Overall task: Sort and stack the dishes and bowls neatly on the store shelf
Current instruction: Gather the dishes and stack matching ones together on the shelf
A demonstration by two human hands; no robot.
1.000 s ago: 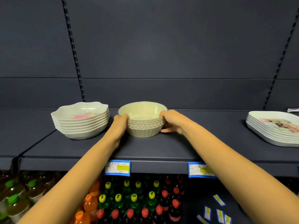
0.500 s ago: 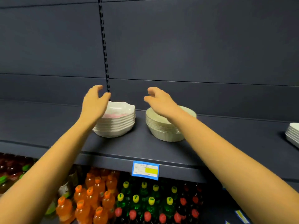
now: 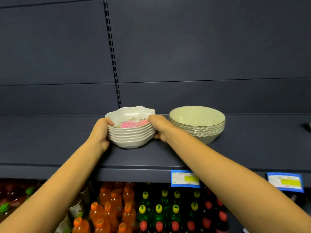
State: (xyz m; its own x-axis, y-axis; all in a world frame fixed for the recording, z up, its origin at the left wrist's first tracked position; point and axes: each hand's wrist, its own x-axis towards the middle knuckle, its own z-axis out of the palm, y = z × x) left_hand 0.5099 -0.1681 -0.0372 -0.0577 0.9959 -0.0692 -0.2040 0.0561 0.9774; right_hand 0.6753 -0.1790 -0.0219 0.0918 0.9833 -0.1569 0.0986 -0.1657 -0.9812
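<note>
Left of frame centre, the left hand and right hand clasp opposite sides of the stack of scalloped white bowls, fingers curled over its rim, so the stack lies directly between the two palms, equally near each. The stack rests on the dark shelf, with bare shelf surface open to its left. To its right, just beside the right hand, stands the stack of round cream bowls, leaving little room for movement that way.
</note>
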